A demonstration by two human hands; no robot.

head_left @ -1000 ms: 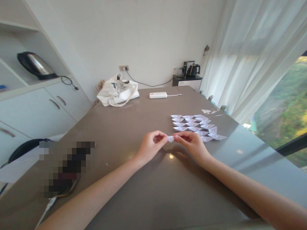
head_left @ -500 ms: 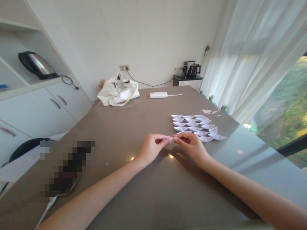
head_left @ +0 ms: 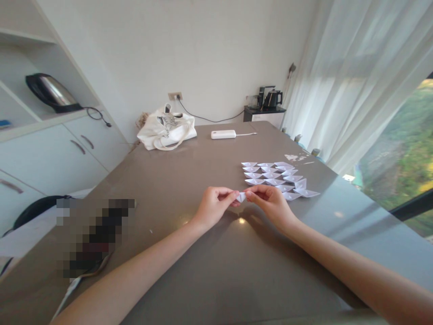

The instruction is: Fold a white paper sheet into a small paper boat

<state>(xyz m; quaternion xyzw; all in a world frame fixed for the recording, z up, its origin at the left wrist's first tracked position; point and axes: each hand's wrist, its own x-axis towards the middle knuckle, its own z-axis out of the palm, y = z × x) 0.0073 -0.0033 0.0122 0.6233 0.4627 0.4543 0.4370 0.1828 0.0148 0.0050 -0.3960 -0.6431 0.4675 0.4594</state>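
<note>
My left hand and my right hand meet just above the grey-brown table. Both pinch a small folded white paper piece between thumb and fingertips, one hand at each end. Just beyond my right hand lie several small white folded paper boats, set out in rows on the tabletop.
A white handbag and a white power bank with a cable lie at the table's far end. A few paper scraps sit past the boats. A kettle stands on the left shelf, and sheer curtains hang at right.
The paper piece has been turned between my fingertips; it lay flat and thin half a second ago and now shows a small white triangle. My hands stayed in place.
</note>
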